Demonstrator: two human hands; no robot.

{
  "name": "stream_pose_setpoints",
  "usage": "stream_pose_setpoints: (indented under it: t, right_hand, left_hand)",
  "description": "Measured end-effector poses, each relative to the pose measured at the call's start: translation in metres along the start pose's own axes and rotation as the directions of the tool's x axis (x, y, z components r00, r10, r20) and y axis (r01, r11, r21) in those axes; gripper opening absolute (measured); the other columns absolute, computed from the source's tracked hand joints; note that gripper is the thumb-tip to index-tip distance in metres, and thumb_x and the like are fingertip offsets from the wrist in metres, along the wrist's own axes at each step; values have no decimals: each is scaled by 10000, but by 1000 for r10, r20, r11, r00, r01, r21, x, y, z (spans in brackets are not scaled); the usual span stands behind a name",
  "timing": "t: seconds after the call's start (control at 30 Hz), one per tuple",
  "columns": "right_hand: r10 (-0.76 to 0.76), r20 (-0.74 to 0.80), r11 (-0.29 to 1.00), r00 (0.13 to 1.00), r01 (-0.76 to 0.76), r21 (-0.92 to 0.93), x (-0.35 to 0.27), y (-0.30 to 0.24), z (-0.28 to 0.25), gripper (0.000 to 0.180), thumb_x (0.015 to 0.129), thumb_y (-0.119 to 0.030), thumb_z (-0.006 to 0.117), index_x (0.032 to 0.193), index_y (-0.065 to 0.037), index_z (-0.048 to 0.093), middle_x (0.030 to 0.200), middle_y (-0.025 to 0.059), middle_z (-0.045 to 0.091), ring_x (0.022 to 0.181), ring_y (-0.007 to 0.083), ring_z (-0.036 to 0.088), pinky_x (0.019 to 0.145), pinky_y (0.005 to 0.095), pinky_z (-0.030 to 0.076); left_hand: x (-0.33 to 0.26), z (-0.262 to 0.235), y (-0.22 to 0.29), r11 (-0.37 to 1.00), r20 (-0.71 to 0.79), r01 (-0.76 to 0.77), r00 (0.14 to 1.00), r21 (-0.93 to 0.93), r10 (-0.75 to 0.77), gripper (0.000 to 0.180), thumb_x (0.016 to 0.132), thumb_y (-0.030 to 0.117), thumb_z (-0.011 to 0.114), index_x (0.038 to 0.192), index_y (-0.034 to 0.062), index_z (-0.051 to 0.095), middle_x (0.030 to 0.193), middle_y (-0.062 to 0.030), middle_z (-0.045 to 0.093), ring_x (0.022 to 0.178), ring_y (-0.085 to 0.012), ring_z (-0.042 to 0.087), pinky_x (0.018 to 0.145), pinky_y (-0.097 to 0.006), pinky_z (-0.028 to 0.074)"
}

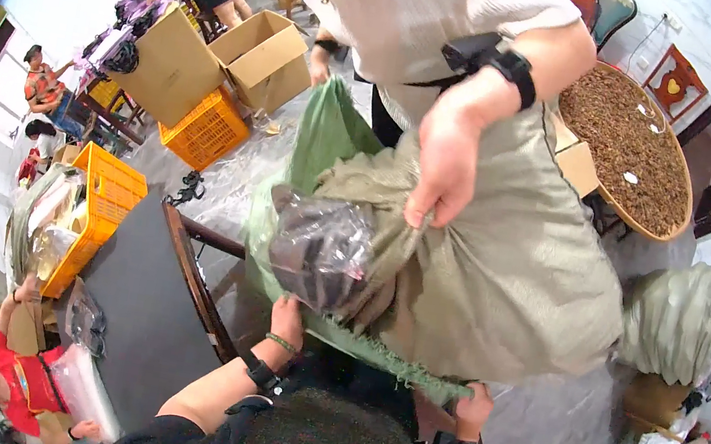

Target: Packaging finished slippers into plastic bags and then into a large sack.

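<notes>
Both my hands grip the frayed rim of a green woven sack (337, 131), held open between me and a co-worker. My left hand (287, 321) is closed on the near left part of the rim, and my right hand (473, 408) pinches it farther right. Over the sack's mouth tilts a bulging grey-green woven sack (514, 280). The co-worker's hand (446, 164) grasps it at the gathered cloth. A clear plastic bag (323, 249) with dark contents shows at its opening. The co-worker's other hand (318, 67) holds the green sack's far edge.
At left stands a dark-topped table (146, 282) with yellow crates (103, 201) behind it. Cardboard boxes (260, 58) are at the back. A round tray (615, 138) of brown material sits back right. Another stuffed sack (677, 319) is at right. Other people work at left.
</notes>
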State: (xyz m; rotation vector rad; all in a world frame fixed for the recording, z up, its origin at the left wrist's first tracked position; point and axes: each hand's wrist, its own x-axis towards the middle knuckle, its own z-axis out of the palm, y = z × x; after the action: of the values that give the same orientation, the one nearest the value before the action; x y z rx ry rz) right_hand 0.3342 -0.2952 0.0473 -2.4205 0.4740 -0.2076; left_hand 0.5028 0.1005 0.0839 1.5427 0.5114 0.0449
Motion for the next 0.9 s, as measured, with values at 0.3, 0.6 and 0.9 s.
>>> stream_pose_setpoints:
  t: [0.3, 0.6, 0.9]
  right_hand:
    - [-68, 176, 980, 982, 33, 197, 72, -74, 93, 248, 702, -46, 687, 948, -18, 667, 999, 221, 651, 959, 427, 603, 826, 465, 491]
    - [-345, 564, 935, 750, 325, 140, 83, -106, 226, 325, 764, -94, 608, 1074, -5, 649, 1055, 267, 645, 1018, 461, 585, 888, 514, 469]
    - [-464, 617, 837, 636, 543, 70, 73, -46, 254, 211, 819, -149, 570, 876, 24, 677, 855, 272, 662, 854, 467, 633, 811, 537, 500]
  left_hand:
    - [16, -72, 74, 894, -401, -58, 905, -444, -140, 229, 956, 262, 541, 1019, 55, 618, 934, -49, 602, 845, -203, 592, 743, -363, 481]
    - [64, -154, 75, 856, -619, -160, 755, -492, -215, 278, 953, 228, 546, 1146, 41, 617, 1097, -96, 644, 969, -236, 619, 847, -391, 510]
    - [126, -174, 20, 797, -411, 486, 684, -358, -602, 677, 827, 421, 687, 1289, -54, 546, 1319, -244, 543, 1143, -423, 535, 910, -601, 410]
